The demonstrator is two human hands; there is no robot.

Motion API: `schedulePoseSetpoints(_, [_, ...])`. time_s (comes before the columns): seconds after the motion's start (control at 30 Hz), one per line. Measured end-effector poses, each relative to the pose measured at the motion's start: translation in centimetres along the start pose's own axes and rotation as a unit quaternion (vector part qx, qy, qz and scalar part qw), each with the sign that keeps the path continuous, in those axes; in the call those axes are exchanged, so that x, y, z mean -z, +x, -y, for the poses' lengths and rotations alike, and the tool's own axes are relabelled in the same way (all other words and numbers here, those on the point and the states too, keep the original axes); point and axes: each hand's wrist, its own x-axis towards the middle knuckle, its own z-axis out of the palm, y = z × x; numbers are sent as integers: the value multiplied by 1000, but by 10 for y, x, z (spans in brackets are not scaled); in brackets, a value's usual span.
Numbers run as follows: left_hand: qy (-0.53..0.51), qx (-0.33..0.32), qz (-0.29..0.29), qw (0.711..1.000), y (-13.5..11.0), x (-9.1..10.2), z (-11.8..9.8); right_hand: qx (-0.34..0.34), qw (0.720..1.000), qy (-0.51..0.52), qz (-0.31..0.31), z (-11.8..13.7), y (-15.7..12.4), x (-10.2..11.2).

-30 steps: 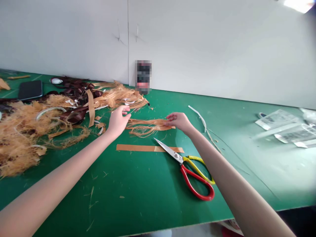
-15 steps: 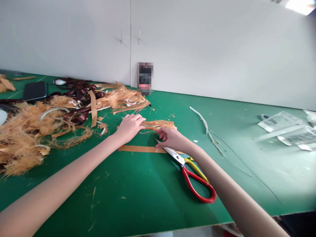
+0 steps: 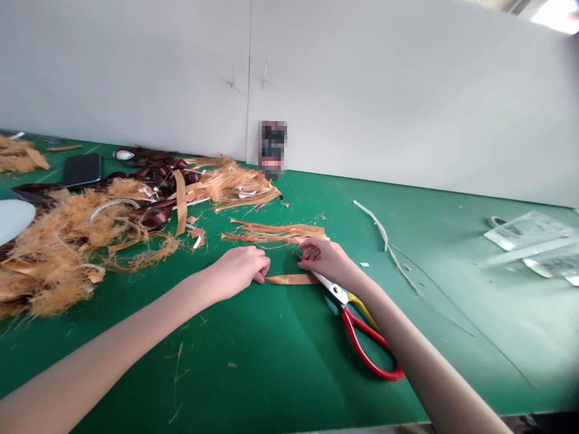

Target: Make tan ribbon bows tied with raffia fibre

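Observation:
A flat tan ribbon strip (image 3: 292,279) lies on the green mat, with its left end under my left hand (image 3: 237,272). Those curled fingers press on or pinch that end. My right hand (image 3: 323,260) sits over the strip's other end, and I cannot tell whether it grips it. Just below those fingers lie the steel blades of red-and-yellow-handled scissors (image 3: 333,289). A loose bundle of frayed tan fibres (image 3: 271,234) rests just above the strip, apart from my left hand.
Heaps of tan fibre (image 3: 58,253) and dark brown ribbon (image 3: 158,175) cover the left of the green mat (image 3: 271,374). Behind them are a black phone (image 3: 80,169) and a blurred object (image 3: 272,149) against the wall. Plastic packets (image 3: 527,230) lie far right.
Both hands have moved down off the fibre bundle onto the tan strip, whose left part now lies under my left hand. The bundle stays on the mat.

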Motion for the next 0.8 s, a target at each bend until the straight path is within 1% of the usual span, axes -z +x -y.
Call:
schedulePoseSetpoints(0.1, [66, 0, 6, 998, -4, 16, -7, -18, 999, -21, -30, -2, -2, 2])
schedulePoseSetpoints(0.17, [109, 43, 16, 993, -8, 33, -16, -29, 998, -31, -41, -2, -3, 3])
schedulePoseSetpoints(0.23, [107, 91, 26, 990, -11, 52, -27, -40, 996, -43, -61, 3, -4, 5])
schedulePoseSetpoints(0.27, [107, 98, 20, 989, -12, 60, -32, -43, 995, -47, -79, 9, -5, 6])
schedulePoseSetpoints(0.33, [83, 70, -14, 994, -11, 73, -41, -37, 991, -47, -121, 27, -5, 9])
schedulePoseSetpoints(0.37, [64, 49, -41, 996, -10, 77, -45, -25, 989, -37, -139, 39, -6, 12])
schedulePoseSetpoints(0.4, [37, 29, -73, 996, -8, 80, -48, -9, 989, -20, -144, 52, -7, 15])
schedulePoseSetpoints(0.43, [7, 13, -107, 994, -6, 82, -49, 12, 990, 0, -138, 66, -9, 19])
schedulePoseSetpoints(0.5, [-53, -1, -180, 982, -3, 86, -51, 51, 993, 51, -90, 91, -12, 29])
schedulePoseSetpoints(0.57, [-117, 14, -233, 965, -2, 91, -49, 88, 978, 190, 1, 110, -17, 40])
schedulePoseSetpoints(0.63, [-182, 36, -249, 951, -3, 97, -45, 96, 960, 251, 77, 121, -20, 51])
schedulePoseSetpoints(0.7, [-230, 57, -245, 940, -5, 104, -38, 85, 961, 237, 117, 126, -22, 60])
schedulePoseSetpoints(0.73, [-240, 68, -243, 937, -5, 106, -35, 76, 966, 216, 120, 128, -22, 64])
schedulePoseSetpoints(0.8, [-241, 85, -244, 936, -6, 111, -26, 59, 980, 167, 93, 133, -22, 69])
